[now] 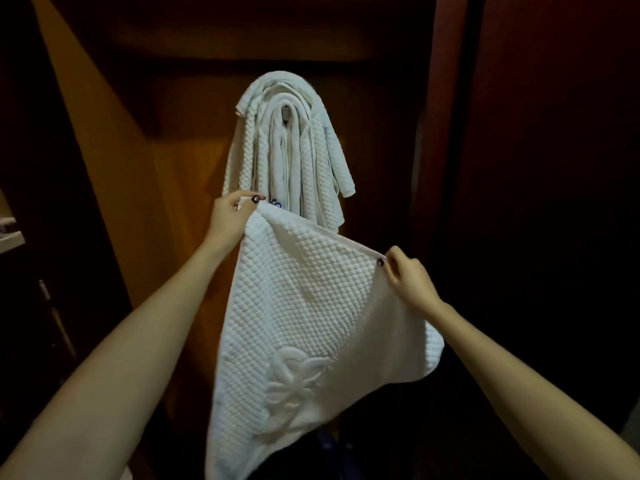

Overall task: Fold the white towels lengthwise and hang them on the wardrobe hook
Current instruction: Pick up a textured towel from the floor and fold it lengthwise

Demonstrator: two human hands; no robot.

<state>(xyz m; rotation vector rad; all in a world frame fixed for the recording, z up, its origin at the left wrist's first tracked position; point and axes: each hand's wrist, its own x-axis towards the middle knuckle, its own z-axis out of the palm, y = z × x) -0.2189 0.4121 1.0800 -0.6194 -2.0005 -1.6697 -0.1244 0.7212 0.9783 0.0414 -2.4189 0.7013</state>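
A white waffle-textured towel (311,306) with a raised flower pattern near its lower part hangs spread in front of me. My left hand (230,216) pinches its top left corner. At the top right corner, my right hand (407,280) grips the edge, lower than the left. Behind and above, several white towels (291,150) hang folded lengthwise over the wardrobe hook (286,110), of which only a small part shows between the folds. The held towel's top edge overlaps the bottom ends of the hung ones.
The brown wooden back panel of the wardrobe (173,168) is lit at the left of the hung towels. A dark wardrobe door or side wall (519,168) stands at the right. A pale shelf edge (10,237) shows at the far left.
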